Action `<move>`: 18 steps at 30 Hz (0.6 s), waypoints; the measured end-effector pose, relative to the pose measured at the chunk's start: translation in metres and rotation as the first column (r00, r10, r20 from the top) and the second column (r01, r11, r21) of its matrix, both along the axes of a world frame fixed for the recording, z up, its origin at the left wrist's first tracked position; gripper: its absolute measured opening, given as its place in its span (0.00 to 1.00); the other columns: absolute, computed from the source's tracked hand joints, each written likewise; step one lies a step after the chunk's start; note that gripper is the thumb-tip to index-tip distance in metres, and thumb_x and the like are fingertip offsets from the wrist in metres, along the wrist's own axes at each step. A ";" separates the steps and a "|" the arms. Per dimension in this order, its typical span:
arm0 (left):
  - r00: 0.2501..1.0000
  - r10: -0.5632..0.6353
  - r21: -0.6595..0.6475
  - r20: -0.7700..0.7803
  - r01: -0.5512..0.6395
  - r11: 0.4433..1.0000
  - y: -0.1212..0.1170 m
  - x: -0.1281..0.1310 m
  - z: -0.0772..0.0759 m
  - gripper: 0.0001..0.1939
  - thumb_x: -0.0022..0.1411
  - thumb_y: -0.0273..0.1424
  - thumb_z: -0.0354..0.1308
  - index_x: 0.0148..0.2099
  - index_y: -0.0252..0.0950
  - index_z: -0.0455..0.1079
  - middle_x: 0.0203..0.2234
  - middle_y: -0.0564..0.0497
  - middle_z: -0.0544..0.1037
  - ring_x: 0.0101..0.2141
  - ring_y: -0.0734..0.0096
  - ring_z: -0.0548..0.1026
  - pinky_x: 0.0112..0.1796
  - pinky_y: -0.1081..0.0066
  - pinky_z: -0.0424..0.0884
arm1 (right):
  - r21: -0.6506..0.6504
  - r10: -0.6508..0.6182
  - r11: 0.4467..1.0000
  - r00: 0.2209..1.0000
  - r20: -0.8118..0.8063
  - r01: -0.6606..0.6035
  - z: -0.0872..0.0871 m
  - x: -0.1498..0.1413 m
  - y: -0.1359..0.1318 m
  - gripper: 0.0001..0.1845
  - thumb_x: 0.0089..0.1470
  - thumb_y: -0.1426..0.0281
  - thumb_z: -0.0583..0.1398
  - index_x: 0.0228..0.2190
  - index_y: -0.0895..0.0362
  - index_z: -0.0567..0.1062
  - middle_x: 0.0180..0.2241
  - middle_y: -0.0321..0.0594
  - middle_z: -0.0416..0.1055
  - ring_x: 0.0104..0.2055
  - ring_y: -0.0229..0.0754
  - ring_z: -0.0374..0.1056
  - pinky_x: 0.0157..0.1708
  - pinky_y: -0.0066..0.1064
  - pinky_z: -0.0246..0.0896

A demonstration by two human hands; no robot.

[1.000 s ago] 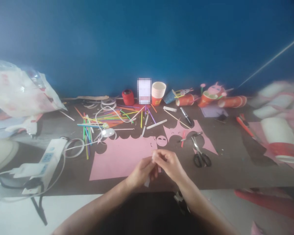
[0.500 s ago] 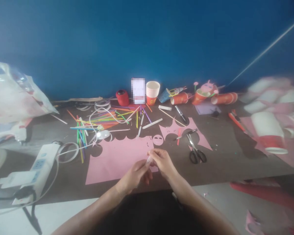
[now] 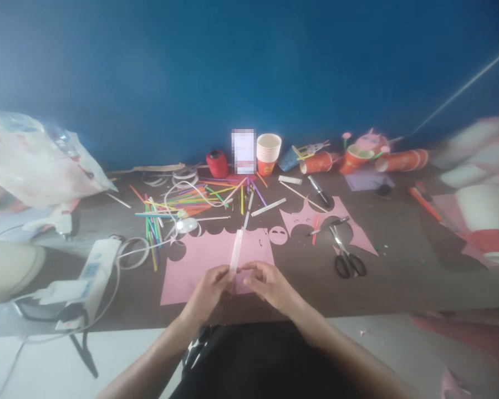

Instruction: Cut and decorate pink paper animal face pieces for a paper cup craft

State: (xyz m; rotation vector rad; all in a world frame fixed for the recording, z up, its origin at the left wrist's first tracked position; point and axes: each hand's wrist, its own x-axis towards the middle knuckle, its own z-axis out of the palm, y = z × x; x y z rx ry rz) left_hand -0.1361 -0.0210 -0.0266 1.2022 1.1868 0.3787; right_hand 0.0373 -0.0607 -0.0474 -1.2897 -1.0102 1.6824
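Observation:
My left hand [image 3: 210,288] pinches the lower end of a narrow white strip [image 3: 236,248], which stands up over a pink paper sheet [image 3: 191,266] with scalloped cut-outs along its far edge. I cannot make out the strip's material. Just to the right of the strip is my right hand [image 3: 272,285], its thumb and index finger slightly apart, with nothing visible between them. A small pink paper circle with a face drawn on it [image 3: 278,235] lies beyond the right hand. Further right, black-handled scissors [image 3: 349,263] rest partly on a pink paper offcut [image 3: 357,233].
Colourful sticks [image 3: 191,199] and a white cable lie at the back left. A power strip [image 3: 97,263] and a glue gun [image 3: 52,221] are at the left. Stacked paper cups [image 3: 268,152] stand by the blue wall, with a marker [image 3: 319,191] nearby. A red cutter [image 3: 424,202] lies right.
The white strip now stands tall out of my left hand; before, both hands were closed together around it. My hands have come apart slightly, and the whole view has shifted.

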 end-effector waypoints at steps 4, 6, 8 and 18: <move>0.998 0.054 0.027 0.023 -0.054 0.998 0.007 0.003 -0.010 0.19 0.57 0.42 0.55 0.43 0.31 0.66 0.22 0.55 0.69 0.24 0.75 0.70 0.28 0.74 0.68 | 0.057 -0.015 0.998 0.991 0.130 0.008 0.002 -0.001 -0.013 0.14 0.52 0.64 0.59 0.40 0.58 0.72 0.19 0.28 0.57 0.22 0.32 0.55 0.24 0.26 0.52; 0.998 0.060 0.074 0.018 -0.061 0.995 0.008 0.004 -0.016 0.25 0.57 0.41 0.55 0.53 0.31 0.61 0.23 0.55 0.70 0.25 0.73 0.71 0.28 0.72 0.70 | 0.069 -0.010 0.998 0.985 0.174 -0.002 0.002 0.002 -0.019 0.12 0.52 0.65 0.58 0.38 0.57 0.72 0.20 0.29 0.59 0.22 0.33 0.55 0.25 0.26 0.52; 1.000 -0.001 0.137 -0.012 0.003 0.991 0.007 0.005 -0.021 0.28 0.59 0.40 0.53 0.58 0.32 0.55 0.23 0.55 0.71 0.25 0.72 0.72 0.29 0.71 0.70 | 0.094 -0.011 0.995 0.976 0.216 -0.010 0.000 0.006 -0.024 0.10 0.53 0.66 0.57 0.37 0.57 0.73 0.21 0.31 0.61 0.24 0.34 0.57 0.26 0.27 0.53; 0.793 -0.127 0.446 -0.595 0.458 0.769 0.007 -0.002 -0.022 0.19 0.60 0.35 0.52 0.54 0.40 0.62 0.23 0.56 0.74 0.25 0.71 0.74 0.28 0.74 0.66 | 0.496 -0.409 0.848 0.826 0.386 0.188 0.058 0.062 -0.059 0.07 0.58 0.67 0.56 0.36 0.52 0.73 0.32 0.37 0.70 0.29 0.36 0.66 0.29 0.28 0.62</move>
